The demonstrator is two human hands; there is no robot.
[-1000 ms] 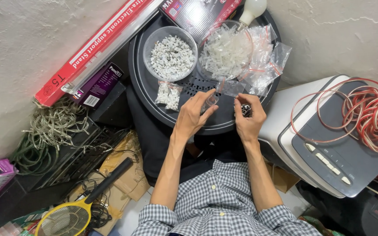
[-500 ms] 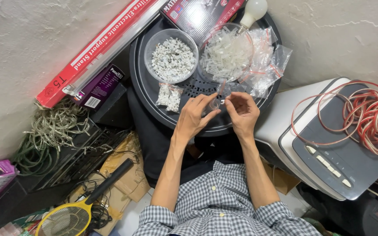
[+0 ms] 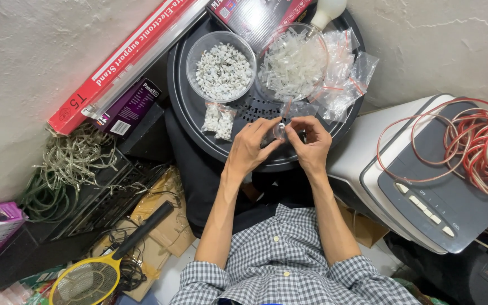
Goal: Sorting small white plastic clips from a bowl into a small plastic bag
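Both my hands, left [image 3: 251, 148] and right [image 3: 310, 146], have a pinching grip on a small clear bag [image 3: 280, 129] (contents too tiny to tell), over the round black tray [image 3: 183, 107], just below the bowl of white pieces [image 3: 222, 66].

Cramped home workshop corner, rough plastered wall [image 3: 40, 51]. Evidence: coiled red-and-white electrical wire [image 3: 475, 147], long red boxed tube-light fitting [image 3: 125, 62], clear plastic bowl of small white parts [image 3: 221, 66].
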